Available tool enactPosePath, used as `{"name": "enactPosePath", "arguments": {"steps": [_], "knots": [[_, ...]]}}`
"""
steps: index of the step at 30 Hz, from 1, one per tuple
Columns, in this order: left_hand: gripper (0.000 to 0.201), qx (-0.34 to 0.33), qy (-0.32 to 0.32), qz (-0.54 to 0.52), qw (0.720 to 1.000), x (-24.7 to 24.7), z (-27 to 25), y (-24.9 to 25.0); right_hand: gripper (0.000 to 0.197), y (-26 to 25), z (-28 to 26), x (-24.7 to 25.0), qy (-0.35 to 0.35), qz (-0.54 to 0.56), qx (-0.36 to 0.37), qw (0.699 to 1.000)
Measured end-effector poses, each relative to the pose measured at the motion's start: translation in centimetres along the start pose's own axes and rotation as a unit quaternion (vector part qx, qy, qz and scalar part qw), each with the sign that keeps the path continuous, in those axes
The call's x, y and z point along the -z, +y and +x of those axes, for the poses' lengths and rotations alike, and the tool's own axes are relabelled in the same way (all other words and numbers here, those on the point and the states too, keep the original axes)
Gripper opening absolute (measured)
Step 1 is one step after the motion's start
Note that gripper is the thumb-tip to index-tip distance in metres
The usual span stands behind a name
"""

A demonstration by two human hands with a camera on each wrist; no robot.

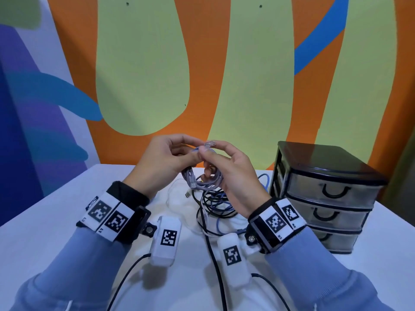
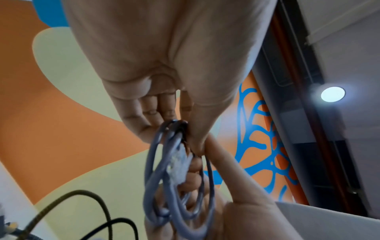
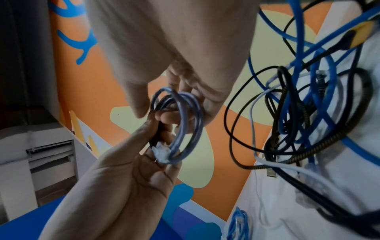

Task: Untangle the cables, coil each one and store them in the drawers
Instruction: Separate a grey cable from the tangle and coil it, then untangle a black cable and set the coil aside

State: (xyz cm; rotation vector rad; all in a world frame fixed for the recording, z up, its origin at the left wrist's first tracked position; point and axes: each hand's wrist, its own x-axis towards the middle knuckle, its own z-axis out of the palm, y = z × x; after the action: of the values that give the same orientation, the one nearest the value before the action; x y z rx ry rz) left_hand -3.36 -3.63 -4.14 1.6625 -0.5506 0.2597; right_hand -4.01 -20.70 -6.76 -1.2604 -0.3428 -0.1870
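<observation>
Both hands are raised over the white table (image 1: 56, 221) and hold one pale blue network cable (image 1: 203, 181) wound into a small coil. My left hand (image 1: 190, 151) grips the coil's top between thumb and fingers. My right hand (image 1: 207, 151) pinches the cable's end, whose clear plug (image 1: 210, 144) sticks up. The left wrist view shows the coil (image 2: 156, 178) hanging from the left fingers (image 2: 144, 123), with a second clear plug (image 2: 179, 164) on it. In the right wrist view the coil (image 3: 191, 116) sits between both hands. A tangle of blue, black and white cables (image 1: 215, 205) lies on the table below.
A black three-drawer unit (image 1: 323, 194) with translucent drawers, all shut, stands at the right of the table. A small blue coil (image 3: 239, 222) lies on the table apart from the tangle (image 3: 298, 105). A painted wall rises close behind the table.
</observation>
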Motion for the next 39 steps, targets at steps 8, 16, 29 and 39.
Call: {"name": "enactPosePath", "arguments": {"steps": [8, 16, 29, 39], "knots": [[0.018, 0.027, 0.011, 0.055, 0.998, 0.6, 0.5, -0.4, 0.032, 0.0, 0.2, 0.1, 0.031, 0.040, -0.004, 0.999], [0.010, 0.042, 0.128, 0.156, 0.979, 4.7, 1.3, -1.6, 0.032, 0.0, 0.5, 2.0, 0.073, -0.454, 0.120, 0.880], [0.030, 0.345, 0.202, 0.314, 0.861, 17.4, 6.1, -9.0, 0.007, 1.3, 0.4, 3.1, -0.068, -0.570, -0.023, 0.819], [0.038, 0.359, 0.055, 0.495, 0.789, 15.3, 6.8, -7.5, 0.016, 1.3, 1.1, 3.2, 0.044, -0.453, 0.071, 0.888]]}}
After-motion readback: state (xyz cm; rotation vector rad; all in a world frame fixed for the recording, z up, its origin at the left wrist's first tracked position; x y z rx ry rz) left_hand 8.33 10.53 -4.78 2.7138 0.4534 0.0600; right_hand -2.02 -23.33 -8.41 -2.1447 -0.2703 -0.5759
